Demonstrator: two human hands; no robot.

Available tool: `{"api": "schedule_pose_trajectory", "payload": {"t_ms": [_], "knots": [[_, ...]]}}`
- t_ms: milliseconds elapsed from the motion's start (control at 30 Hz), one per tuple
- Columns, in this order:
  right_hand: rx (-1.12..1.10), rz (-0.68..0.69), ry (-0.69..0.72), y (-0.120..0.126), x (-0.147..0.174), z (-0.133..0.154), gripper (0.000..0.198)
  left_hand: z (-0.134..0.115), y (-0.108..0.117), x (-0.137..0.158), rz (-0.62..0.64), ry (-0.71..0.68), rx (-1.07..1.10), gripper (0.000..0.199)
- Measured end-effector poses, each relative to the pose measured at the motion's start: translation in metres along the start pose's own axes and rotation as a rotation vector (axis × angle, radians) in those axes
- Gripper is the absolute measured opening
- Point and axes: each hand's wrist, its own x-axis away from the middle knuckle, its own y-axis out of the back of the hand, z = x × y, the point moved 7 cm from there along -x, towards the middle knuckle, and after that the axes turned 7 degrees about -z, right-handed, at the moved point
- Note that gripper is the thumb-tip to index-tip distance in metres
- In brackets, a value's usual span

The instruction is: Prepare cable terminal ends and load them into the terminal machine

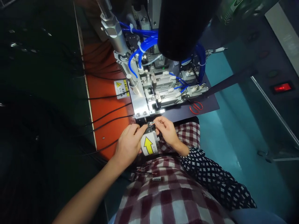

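My right hand is closed in a pinch on thin coloured wires, some pale and some reddish. Their ends lie at a small black fixture at the front of the machine. From the other side, my left hand reaches to the same fixture, its thumb and index fingertip beside the wire ends. Its fingers are curled, and what they grip is too small to make out. Just below the fixture is a white label with a yellow arrow, partly beside my left hand.
Beyond my hands stands a metal machine with blue air hoses. Several black cables cross the orange tabletop on the left. Red-handled scissors lie on the dark plate to the right. A red lit switch glows farther right.
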Motion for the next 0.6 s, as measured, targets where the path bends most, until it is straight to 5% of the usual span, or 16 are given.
{"api": "schedule_pose_trajectory", "payload": {"t_ms": [600], "knots": [[0.1,0.044,-0.142,-0.0047,-0.0051,0.0046,0.022,0.0033,-0.0025,0.0014,0.012,0.044,0.077,0.038]]}}
